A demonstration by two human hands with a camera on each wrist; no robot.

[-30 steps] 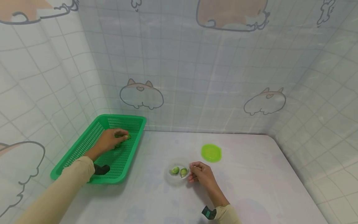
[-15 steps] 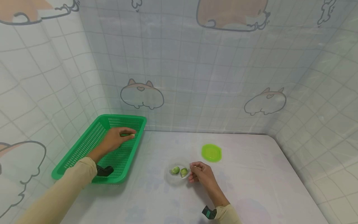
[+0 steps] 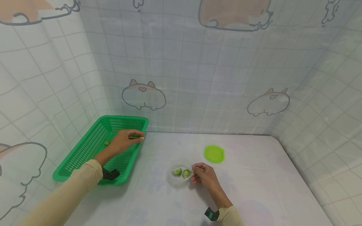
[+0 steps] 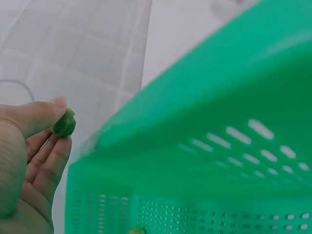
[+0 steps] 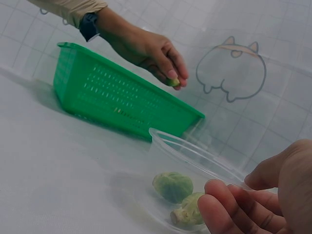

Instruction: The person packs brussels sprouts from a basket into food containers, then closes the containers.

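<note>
My left hand [image 3: 123,141] is raised over the right side of a green plastic basket [image 3: 76,149]. Its thumb and fingertips pinch a small Brussels sprout [image 4: 64,125], plainest in the left wrist view. Inside the basket lies another Brussels sprout [image 3: 106,143], partly behind that arm. On the table, my right hand [image 3: 206,175] grips the rim of a round clear plastic container [image 5: 195,157] between thumb and fingers. Two Brussels sprouts rest at its bottom: one whole in view [image 5: 173,186], the other sprout [image 5: 187,210] partly covered by the right fingers.
A lime-green lid [image 3: 214,154] lies flat on the white table [image 3: 263,175], beyond the right hand. Sheeted walls with a grid and cartoon dogs enclose the table at the back and sides. The basket stands in the back left corner.
The left hand has lifted from the basket's inside and moved right toward its right rim, carrying a sprout. A sprout in the basket has come into view behind it. The right hand stays put.
</note>
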